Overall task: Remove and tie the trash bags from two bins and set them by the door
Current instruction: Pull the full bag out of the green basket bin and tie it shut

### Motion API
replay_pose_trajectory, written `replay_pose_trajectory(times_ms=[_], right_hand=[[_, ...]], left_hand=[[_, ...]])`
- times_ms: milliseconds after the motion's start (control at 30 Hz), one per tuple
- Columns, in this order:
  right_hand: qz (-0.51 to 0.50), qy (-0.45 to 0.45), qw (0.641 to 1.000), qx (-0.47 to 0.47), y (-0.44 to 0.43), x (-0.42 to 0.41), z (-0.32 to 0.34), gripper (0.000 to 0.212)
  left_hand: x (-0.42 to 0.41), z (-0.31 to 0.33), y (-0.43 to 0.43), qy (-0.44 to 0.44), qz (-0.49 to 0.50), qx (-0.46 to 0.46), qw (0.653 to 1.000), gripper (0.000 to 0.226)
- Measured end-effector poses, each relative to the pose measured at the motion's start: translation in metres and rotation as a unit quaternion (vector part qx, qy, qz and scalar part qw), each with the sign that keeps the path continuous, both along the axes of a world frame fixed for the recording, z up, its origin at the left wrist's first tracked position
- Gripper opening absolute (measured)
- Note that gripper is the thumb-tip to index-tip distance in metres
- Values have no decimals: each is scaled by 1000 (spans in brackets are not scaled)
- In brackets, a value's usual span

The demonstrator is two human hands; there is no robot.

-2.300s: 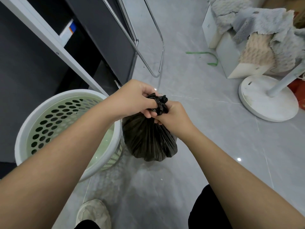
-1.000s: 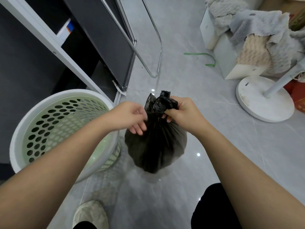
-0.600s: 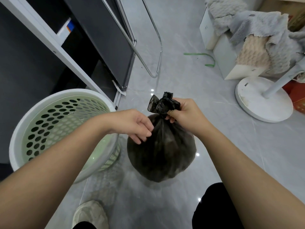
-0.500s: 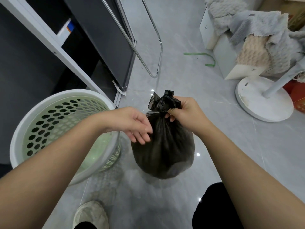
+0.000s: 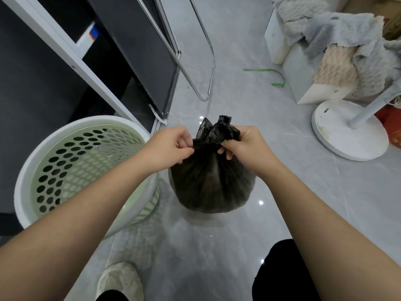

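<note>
The black bag was out of the bin and stood on the floor just beside it. The right hand pinched its gathered neck; the left hand gripped the plastic below. The knot looked unfinished. No second bin or door was visible.

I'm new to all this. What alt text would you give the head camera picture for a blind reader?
Two bare hands grip the bunched neck of a full black trash bag resting on a grey tiled floor: the right hand clutches the gathered top, the left hand pinches just below it. An unlined perforated bin stands beside it.
</note>
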State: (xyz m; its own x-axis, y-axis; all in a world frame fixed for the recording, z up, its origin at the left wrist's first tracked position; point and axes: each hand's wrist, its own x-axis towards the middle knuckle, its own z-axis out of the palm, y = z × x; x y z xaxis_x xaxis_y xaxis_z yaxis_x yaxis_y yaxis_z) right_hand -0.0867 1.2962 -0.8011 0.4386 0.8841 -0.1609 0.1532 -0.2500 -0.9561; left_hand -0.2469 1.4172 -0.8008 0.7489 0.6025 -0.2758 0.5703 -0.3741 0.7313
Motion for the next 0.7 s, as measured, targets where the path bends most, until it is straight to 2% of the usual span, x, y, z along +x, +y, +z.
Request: replay_pose_trajectory(times_ms=[67, 100, 233, 300, 433, 500, 633, 700], right_hand=[[5, -5, 1000, -1, 0, -1, 0, 12], [6, -7, 1000, 0, 0, -1, 0, 13], [-10, -2, 1000, 6, -3, 3, 1, 22], [-16, -2, 1000, 6, -5, 5, 1, 23], [12, 12, 1000, -1, -6, 5, -1, 24], [18, 5, 1000, -17, -5, 5, -5, 25], [42, -90, 994, -43, 0, 2, -8, 26], [68, -121, 989, -46, 2, -4, -6, 27]], left_hand=[[1, -3, 1, 5, -29, 48, 998, 32], [2, -4, 0, 17, -60, 31, 998, 37], [5, -11, -11, 40, -120, -111, 986, 20], [4, -10, -13, 42, -128, -110, 985, 11], [1, -1, -9, 14, -85, -55, 995, 5], [0, 9, -6, -26, -49, -41, 998, 16], [1, 26, -7, -55, -29, -24, 998, 51], [5, 28, -12, -73, -17, -45, 996, 43]])
